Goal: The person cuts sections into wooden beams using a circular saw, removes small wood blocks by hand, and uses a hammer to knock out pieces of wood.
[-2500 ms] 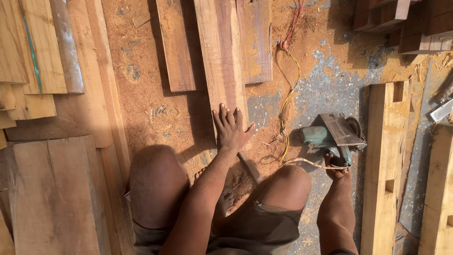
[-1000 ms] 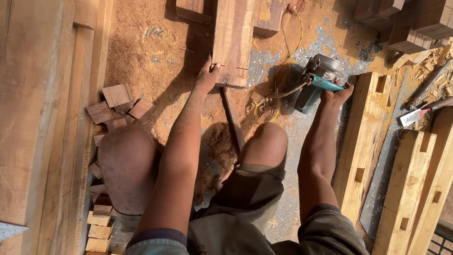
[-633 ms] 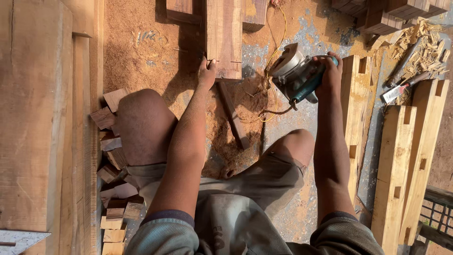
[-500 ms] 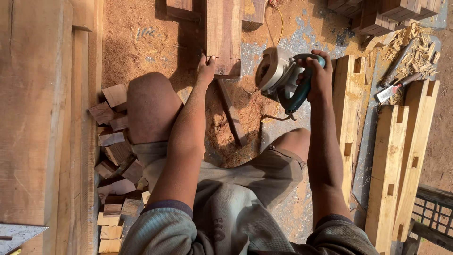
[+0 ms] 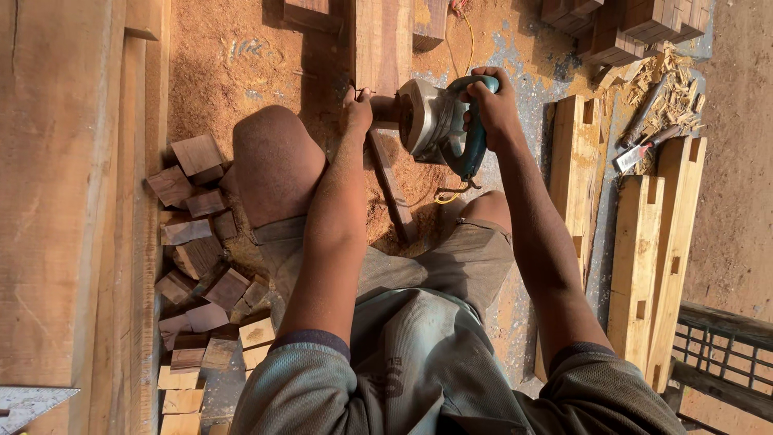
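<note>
With the right hand (image 5: 489, 101) clenched around the circular saw (image 5: 439, 121), the left hand's (image 5: 357, 109) fingertips pinning the plank (image 5: 378, 40) sit near enough that a kickback could cut them

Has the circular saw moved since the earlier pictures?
Yes. The circular saw in the right hand came off the floor leftward, up to the plank end.

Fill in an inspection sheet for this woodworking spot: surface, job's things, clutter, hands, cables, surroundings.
Surface: floor coated in sawdust.
Job's things: circular saw at the end of a dark plank.
Clutter: offcut blocks piled by the left knee; shavings at upper right.
Hands: left hand pressed on the plank; right hand in a grip on the saw handle.
Cables: yellow cord beyond the saw.
Surroundings: mortised pale posts on the right; broad boards on the left.
</note>
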